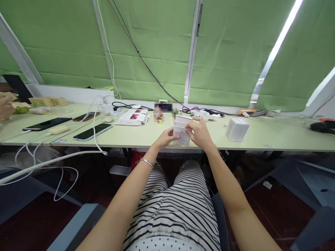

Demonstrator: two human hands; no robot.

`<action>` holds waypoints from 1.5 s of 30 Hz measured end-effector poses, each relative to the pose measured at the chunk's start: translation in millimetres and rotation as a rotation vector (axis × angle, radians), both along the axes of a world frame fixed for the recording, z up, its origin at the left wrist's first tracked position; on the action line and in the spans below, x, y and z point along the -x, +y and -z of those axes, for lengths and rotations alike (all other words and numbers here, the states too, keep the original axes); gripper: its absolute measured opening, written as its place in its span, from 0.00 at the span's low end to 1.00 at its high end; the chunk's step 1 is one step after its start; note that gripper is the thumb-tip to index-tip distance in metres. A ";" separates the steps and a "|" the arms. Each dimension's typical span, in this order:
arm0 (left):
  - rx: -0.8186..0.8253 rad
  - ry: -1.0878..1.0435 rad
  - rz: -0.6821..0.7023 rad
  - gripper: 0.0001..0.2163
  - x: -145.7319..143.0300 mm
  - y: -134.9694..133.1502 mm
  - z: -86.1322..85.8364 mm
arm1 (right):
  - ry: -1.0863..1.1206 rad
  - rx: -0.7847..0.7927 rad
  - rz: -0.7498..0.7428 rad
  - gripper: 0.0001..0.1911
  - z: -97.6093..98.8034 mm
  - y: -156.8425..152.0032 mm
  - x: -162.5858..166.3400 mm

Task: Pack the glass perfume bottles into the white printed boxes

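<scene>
A small white box (181, 135) with fine grey print stands upright at the table's front edge, its top flap raised. My left hand (166, 137) grips its left side, thumb across the printed front. At the upper right corner, my right hand (199, 132) pinches the box near its flap, fingers bent over the top. Whether anything is inside the box is hidden from me. To the right, apart from my hands, sits another white box (237, 130), closed.
Left on the table (282, 134) lie a phone (93, 132), a dark tablet-like device (47, 124), white cables (96, 139) and a flattened white-and-red carton (133, 117). A power strip (205, 115) and wires run along the back. Another person's hand (6, 104) shows at far left.
</scene>
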State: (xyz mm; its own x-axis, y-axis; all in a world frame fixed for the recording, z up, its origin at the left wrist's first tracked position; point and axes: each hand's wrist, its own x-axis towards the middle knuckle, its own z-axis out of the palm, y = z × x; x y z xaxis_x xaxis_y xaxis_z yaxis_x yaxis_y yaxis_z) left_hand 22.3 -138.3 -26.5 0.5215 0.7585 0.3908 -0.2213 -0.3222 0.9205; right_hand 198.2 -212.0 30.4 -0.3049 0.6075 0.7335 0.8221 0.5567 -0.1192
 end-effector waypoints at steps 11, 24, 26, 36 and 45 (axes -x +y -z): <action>0.034 0.082 -0.107 0.29 2.8 3.2 0.8 | -0.042 -0.065 0.514 0.08 6.5 18.6 -49.7; 0.052 0.062 -0.088 0.27 2.8 -1.9 -2.6 | 0.066 0.175 0.340 0.12 22.6 40.4 -63.9; 0.052 0.065 -0.089 0.26 3.0 -1.9 -2.6 | 0.073 0.220 0.286 0.12 22.9 41.1 -65.8; 0.059 0.061 -0.090 0.26 2.8 -1.1 -2.0 | 0.114 0.173 0.196 0.14 26.5 44.7 -65.7; 0.052 0.051 -0.083 0.26 2.8 -2.3 -2.8 | -0.035 0.459 0.040 0.29 57.4 67.4 -75.7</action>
State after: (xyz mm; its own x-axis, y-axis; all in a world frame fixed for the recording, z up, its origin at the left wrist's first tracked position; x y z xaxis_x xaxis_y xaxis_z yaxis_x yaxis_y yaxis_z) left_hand 19.5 -140.7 -23.7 0.4740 0.8186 0.3242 -0.1483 -0.2887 0.9458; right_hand 273.8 -144.6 -27.0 -0.2945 0.8787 0.3757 0.8495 0.4208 -0.3183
